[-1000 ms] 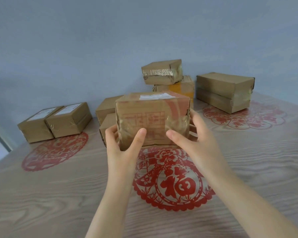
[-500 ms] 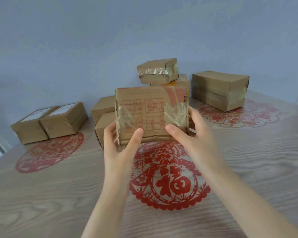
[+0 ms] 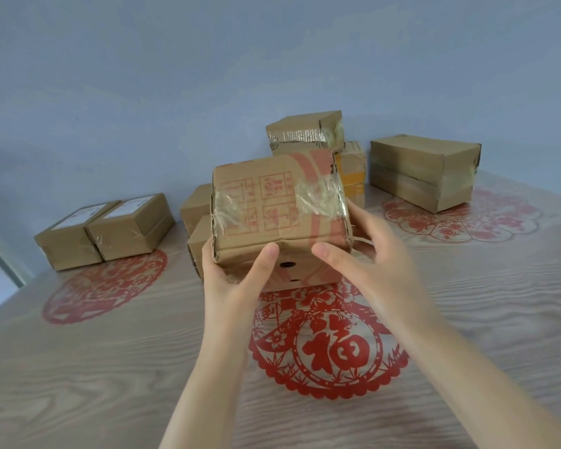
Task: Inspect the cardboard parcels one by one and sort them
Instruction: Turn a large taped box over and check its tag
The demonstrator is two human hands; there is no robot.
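Note:
I hold a cardboard parcel (image 3: 277, 202) with red printed symbols and clear tape above the table's centre, tilted so its printed face and underside show. My left hand (image 3: 232, 275) grips its lower left corner, thumb on the underside. My right hand (image 3: 360, 254) holds its right side, thumb on the underside and fingers behind. Two labelled parcels (image 3: 104, 230) sit side by side at the left. A long parcel (image 3: 423, 171) lies at the back right.
Behind the held parcel stand more boxes: two brown ones (image 3: 196, 218) partly hidden, a taped box (image 3: 305, 131) stacked on a yellow-taped one (image 3: 350, 171). The wooden table (image 3: 110, 367) bears three red paper-cut circles; the central one (image 3: 331, 345) lies under my hands. A blue wall stands behind.
I have tipped the parcel further back, so its labelled top turned out of sight and its underside now faces me. Both hands kept their hold.

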